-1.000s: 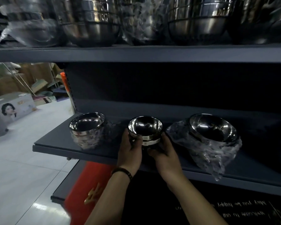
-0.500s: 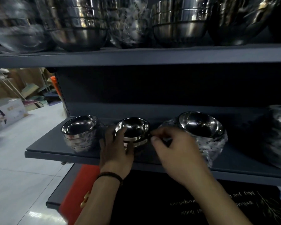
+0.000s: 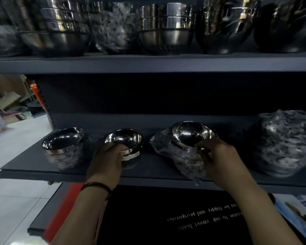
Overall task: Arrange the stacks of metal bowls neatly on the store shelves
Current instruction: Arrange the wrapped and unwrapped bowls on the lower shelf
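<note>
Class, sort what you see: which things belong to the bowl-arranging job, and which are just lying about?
Job: left hand, gripping the middle bowl stack; right hand, gripping the plastic-wrapped bowl stack; leftmost bowl stack; lower shelf.
Lying about: black doormat; cardboard boxes on the floor.

Four shiny metal bowl stacks line the lower shelf, three plastic-wrapped.

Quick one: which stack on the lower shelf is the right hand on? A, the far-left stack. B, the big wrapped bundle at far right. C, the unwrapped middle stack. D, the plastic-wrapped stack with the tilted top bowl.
D: the right hand grips the plastic-wrapped stack at its near side, while the left hand holds the unwrapped middle stack.
</note>
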The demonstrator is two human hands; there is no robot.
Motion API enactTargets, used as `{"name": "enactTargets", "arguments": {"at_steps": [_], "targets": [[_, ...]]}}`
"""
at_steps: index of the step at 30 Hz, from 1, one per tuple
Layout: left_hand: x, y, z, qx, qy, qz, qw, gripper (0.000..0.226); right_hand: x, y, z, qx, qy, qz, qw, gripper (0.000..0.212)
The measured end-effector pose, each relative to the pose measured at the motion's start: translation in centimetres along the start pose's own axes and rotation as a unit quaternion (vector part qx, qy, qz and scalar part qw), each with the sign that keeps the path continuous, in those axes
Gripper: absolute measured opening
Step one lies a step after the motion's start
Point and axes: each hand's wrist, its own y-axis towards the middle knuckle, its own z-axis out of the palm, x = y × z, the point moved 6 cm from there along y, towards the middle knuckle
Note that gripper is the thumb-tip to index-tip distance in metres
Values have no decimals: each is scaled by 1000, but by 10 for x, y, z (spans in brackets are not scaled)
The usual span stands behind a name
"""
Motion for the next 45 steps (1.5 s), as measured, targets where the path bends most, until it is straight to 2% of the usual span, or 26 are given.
{"name": "enactTargets", "arguments": {"at_steps": [3,7,11,16,19,22,24,29,34,40,45], "targets": [[0,2,-1,-14,-17,17,1000,22,-1,3,1,-9,5,-8,1000,27],[-5,3,-8,-41,-86,-6,995,22,1,7,4,-9,-4,-19,1000,20],[-8,0,-22,-110,-91,13,990,22,1,12,6,-25,-18,-14,999,18],[-18,-13,-41,-180,-93,33,979,20,-5,18,-5,-53,16,21,998,19],[-21,-14,-45,-188,-90,36,977,20,-10,20,-5,-15,59,63,996,15],[-22,-17,-45,-187,-92,44,977,21,-9,19,-3,-3,38,74,997,24],[-22,-18,-42,-182,-94,49,978,21,-8,18,-5,-20,45,70,996,29],[-23,-18,-41,-181,-84,62,978,21,-4,14,-16,-96,107,48,988,23],[-20,-19,-46,-183,-99,40,977,21,-17,16,-25,-132,189,97,968,21],[-16,-18,-47,-190,-84,36,978,24,-15,17,-37,-172,204,98,959,20],[-15,-17,-55,-198,-79,42,976,23,12,9,-54,-182,152,27,971,24]]}}
